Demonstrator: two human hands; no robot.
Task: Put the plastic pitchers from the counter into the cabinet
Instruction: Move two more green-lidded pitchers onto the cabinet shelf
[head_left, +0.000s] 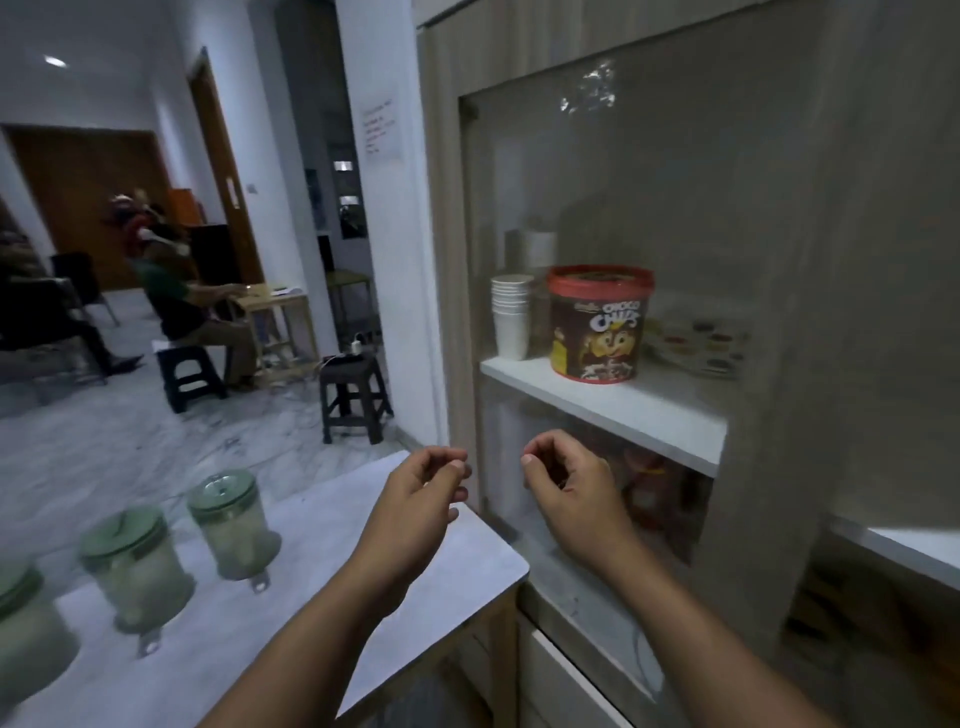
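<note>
A: What are the hands doing?

B: Both are hovering in front of the cabinet (597, 260), empty. The left hand (421, 499) is curling loosely, fingers bent toward the thumb, holding nothing. The right hand (569, 480) is doing the same just beside it, fingers half closed, thumb tip showing, gripping nothing.

A: And the pitchers?

B: They are standing on the counter (311, 582), down and to the left of the left hand, well apart from it. The nearest pitcher (234, 525) is sitting upright under its green lid, the middle pitcher (136, 566) farther left, and a third pitcher (26, 639) is being cut off by the frame edge.

A: What is lying beyond the right hand?

B: Above it, a white shelf (602, 410) is carrying a red-lidded tub (597, 325) and a stack of paper cups (511, 317), touching or nearly so; I cannot tell which
</note>
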